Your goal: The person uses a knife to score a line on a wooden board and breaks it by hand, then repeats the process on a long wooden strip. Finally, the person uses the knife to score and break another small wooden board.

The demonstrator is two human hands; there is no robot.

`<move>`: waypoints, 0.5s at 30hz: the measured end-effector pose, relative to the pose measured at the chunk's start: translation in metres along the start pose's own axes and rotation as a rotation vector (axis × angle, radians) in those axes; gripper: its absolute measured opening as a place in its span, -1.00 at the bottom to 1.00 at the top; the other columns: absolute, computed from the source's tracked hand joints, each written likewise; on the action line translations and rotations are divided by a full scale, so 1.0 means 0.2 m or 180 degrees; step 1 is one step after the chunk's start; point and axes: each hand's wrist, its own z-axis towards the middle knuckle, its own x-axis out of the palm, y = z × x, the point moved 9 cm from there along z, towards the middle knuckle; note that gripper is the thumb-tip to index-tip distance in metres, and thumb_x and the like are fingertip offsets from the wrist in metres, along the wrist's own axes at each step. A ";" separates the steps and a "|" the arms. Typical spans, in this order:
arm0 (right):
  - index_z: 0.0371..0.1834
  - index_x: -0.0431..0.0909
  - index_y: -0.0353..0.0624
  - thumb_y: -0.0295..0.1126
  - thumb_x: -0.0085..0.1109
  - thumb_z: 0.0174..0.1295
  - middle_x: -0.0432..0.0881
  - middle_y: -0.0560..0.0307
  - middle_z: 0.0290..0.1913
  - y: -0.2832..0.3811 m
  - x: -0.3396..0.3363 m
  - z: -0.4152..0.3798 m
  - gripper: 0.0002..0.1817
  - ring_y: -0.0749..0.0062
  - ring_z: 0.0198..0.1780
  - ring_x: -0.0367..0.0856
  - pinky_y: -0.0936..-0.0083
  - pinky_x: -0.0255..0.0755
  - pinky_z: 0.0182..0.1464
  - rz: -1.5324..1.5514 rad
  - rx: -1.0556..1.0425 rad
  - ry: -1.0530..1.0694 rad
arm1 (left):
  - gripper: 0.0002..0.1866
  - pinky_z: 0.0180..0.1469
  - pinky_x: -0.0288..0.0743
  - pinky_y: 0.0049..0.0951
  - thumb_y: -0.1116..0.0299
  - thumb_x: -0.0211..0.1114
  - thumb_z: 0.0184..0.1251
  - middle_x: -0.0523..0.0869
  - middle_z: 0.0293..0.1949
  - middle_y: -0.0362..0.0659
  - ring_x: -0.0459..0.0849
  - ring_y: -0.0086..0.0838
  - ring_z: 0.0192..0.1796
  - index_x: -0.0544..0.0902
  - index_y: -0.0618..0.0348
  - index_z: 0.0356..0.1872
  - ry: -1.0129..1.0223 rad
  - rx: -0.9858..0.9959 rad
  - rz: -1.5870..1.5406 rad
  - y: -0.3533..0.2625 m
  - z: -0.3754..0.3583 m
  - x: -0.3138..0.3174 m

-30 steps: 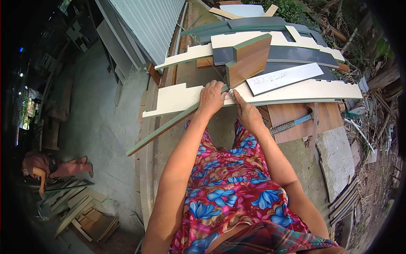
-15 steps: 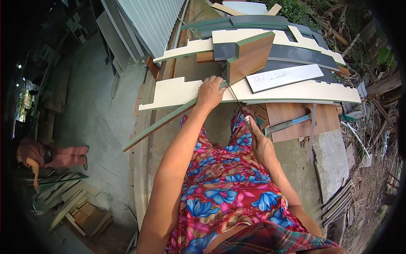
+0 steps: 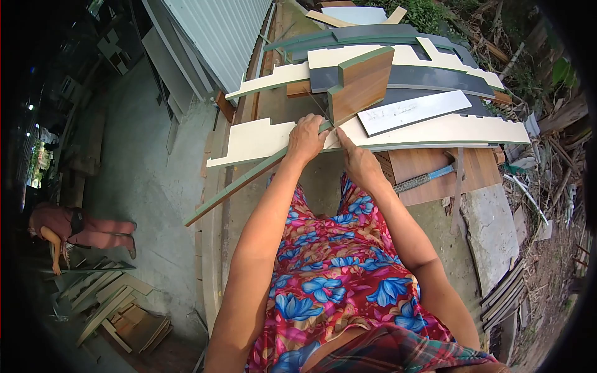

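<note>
My left hand (image 3: 306,140) is wrapped over the narrow strip of a wood-grain board (image 3: 362,78) with green edges. That strip slants down to the left, while the wider stepped part rises beyond my hands. My right hand (image 3: 362,165) is closed close to the board, index finger pointing forward along a thin saw (image 3: 318,105). Its narrow blade crosses the board just right of my left fingers; its handle is hidden in my right hand. Under the board lies a long cream stepped panel (image 3: 255,140), with a white rectangular piece (image 3: 413,113) to the right.
A hammer (image 3: 426,178) lies on a brown wood-grain sheet (image 3: 472,168) at right. More cream and dark grey panels (image 3: 435,81) are stacked beyond. At left, another person (image 3: 81,229) bends over cut boards (image 3: 118,292) on the concrete floor. Debris lines the right side.
My right hand has moved forward and up-left to the board, pushing the saw blade farther across it. My left hand stays on the board. The other person has shifted slightly.
</note>
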 end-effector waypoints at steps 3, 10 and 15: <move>0.54 0.22 0.08 -0.52 -0.08 0.26 0.66 -0.46 -0.28 0.00 0.04 0.13 -0.30 -0.32 -0.19 0.68 -0.09 0.52 -0.09 0.0052 -0.0140 -0.0082 | -0.68 0.05 0.52 -0.09 0.35 0.43 0.20 0.63 -0.11 0.00 0.61 -0.04 0.03 0.58 0.25 -0.09 0.0042 -0.0033 0.0038 -0.01 0.00 0.00; 0.57 0.17 0.18 -0.51 -0.02 0.32 0.67 -0.39 -0.30 -0.08 0.03 -0.19 -0.29 -0.29 -0.28 0.67 -0.08 0.52 -0.17 -0.0065 0.0049 -0.0088 | -0.73 -0.01 0.51 -0.06 0.33 0.40 0.22 0.63 -0.13 -0.01 0.60 0.01 0.02 0.56 0.21 -0.15 -0.0043 -0.0024 -0.0083 0.01 -0.01 0.00; 0.57 0.18 0.17 -0.54 -0.05 0.40 0.64 -0.38 -0.17 -0.14 -0.06 -0.52 -0.33 -0.34 -0.20 0.64 -0.03 0.51 -0.17 0.0348 0.0276 0.0078 | -0.72 -0.01 0.51 -0.06 0.34 0.40 0.21 0.63 -0.14 -0.01 0.60 0.01 0.01 0.55 0.22 -0.14 -0.0030 -0.0024 -0.0096 0.01 0.00 0.00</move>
